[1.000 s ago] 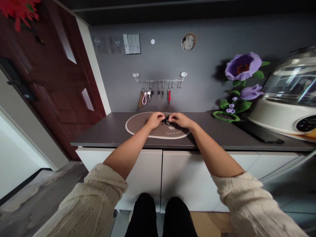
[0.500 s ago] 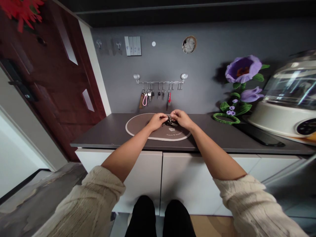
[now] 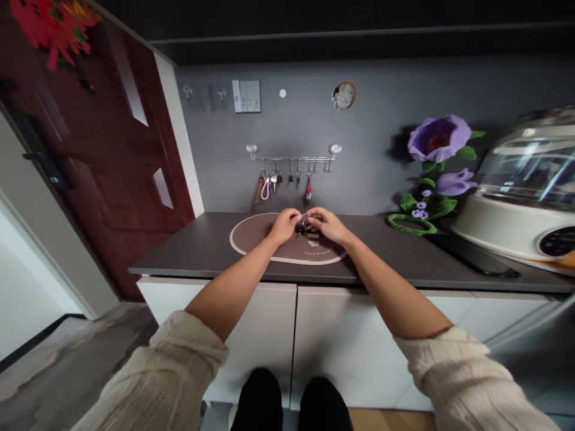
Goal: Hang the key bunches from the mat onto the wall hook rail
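Observation:
Between my two hands hangs a small bunch of keys (image 3: 303,226), dark and metallic, just over the brown oval mat (image 3: 251,233). My left hand (image 3: 286,225) pinches the bunch from the left with thumb and fingers. From the right, my right hand (image 3: 327,224) closes its fingertips on the same keys near their ring. The fingertips almost meet, and the exact shape of the ring and keys is too small to make out. Behind the hands, a clear hook rail (image 3: 294,158) on the wall carries several key sets, among them a pink loop (image 3: 265,189) and a red-handled item (image 3: 309,187).
The mat lies on a dark counter (image 3: 179,251) above white cabinet doors (image 3: 251,335). To the right stand a purple fabric flower (image 3: 440,140), a flat black object (image 3: 476,256) and a white appliance with a clear top (image 3: 525,209). A dark red door (image 3: 121,161) is at left.
The view has tilted up slightly, so everything sits lower in the picture. My right hand has shifted a little left over the keys; both hands keep hold of the bunch.

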Action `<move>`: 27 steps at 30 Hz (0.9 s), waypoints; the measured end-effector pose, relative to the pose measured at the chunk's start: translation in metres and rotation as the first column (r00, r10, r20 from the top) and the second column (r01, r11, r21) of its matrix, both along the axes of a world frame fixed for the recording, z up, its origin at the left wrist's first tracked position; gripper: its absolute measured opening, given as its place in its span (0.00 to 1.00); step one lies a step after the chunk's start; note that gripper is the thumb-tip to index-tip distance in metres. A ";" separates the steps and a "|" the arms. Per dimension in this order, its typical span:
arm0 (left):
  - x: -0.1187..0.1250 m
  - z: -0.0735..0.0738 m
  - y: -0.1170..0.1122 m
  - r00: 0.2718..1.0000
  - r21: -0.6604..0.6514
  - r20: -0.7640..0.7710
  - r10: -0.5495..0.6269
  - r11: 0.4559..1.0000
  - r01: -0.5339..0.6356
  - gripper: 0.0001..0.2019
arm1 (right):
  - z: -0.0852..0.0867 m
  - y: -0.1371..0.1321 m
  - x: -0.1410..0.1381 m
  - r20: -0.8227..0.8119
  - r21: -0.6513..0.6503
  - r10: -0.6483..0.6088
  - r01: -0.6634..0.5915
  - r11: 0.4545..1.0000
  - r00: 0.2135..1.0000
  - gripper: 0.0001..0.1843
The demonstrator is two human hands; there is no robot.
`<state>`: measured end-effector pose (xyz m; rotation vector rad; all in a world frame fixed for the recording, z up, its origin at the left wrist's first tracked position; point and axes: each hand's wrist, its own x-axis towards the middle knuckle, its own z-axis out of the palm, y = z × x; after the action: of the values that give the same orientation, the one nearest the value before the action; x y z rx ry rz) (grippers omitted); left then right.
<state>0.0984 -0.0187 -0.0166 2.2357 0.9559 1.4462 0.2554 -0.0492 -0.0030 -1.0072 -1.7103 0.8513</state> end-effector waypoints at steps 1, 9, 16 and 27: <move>0.000 0.000 0.001 1.000 0.020 -0.003 0.013 1.000 -0.013 0.06 | 0.000 0.000 0.000 0.013 0.003 -0.005 0.005 1.000 1.000 0.11; 0.001 0.000 0.000 1.000 0.044 -0.005 0.013 0.999 -0.013 0.06 | -0.005 0.003 0.003 0.150 0.137 -0.081 0.060 0.989 0.985 0.14; 0.003 -0.003 0.000 0.998 0.025 -0.027 0.063 0.998 -0.062 0.07 | -0.006 0.009 0.008 0.099 0.228 -0.160 0.134 0.964 0.982 0.13; 0.005 -0.006 -0.001 0.968 0.073 -0.164 0.191 0.981 -0.181 0.09 | 0.005 0.001 0.002 -0.292 0.010 -0.131 0.140 0.990 0.947 0.17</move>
<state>0.1030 -0.0197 -0.0228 2.3974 1.2222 1.3902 0.2578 -0.0483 0.0023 -0.9172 -1.3846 0.8365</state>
